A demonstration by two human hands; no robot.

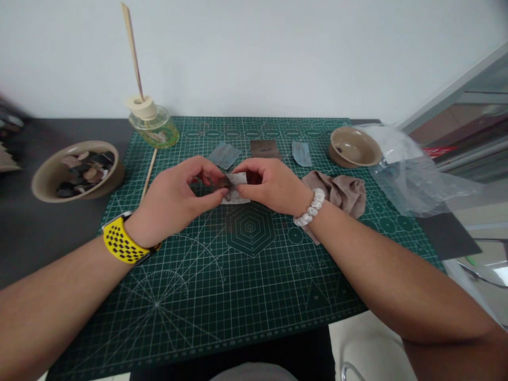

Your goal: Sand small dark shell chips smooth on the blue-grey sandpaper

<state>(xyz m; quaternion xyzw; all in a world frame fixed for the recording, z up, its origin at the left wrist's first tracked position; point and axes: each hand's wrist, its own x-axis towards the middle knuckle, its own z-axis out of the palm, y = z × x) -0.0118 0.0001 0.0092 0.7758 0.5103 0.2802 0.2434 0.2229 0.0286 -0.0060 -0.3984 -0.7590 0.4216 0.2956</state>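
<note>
Both hands meet over the middle of a green cutting mat [238,275]. My left hand [174,198], with a yellow watch strap on its wrist, pinches a small dark piece [224,183] against a pale sheet [237,189], perhaps sandpaper. My right hand [270,185], with a white bead bracelet on its wrist, pinches the same sheet from the right. What the small dark piece is I cannot make out.
A beige bowl [47,180] of dark and pale pieces sits at the left. A reed diffuser bottle [154,124] and a loose stick [148,172] stand behind. Three abrasive sheets [265,149], a brown cloth [341,193], another bowl [353,148] and a clear plastic bag [413,169] lie to the right.
</note>
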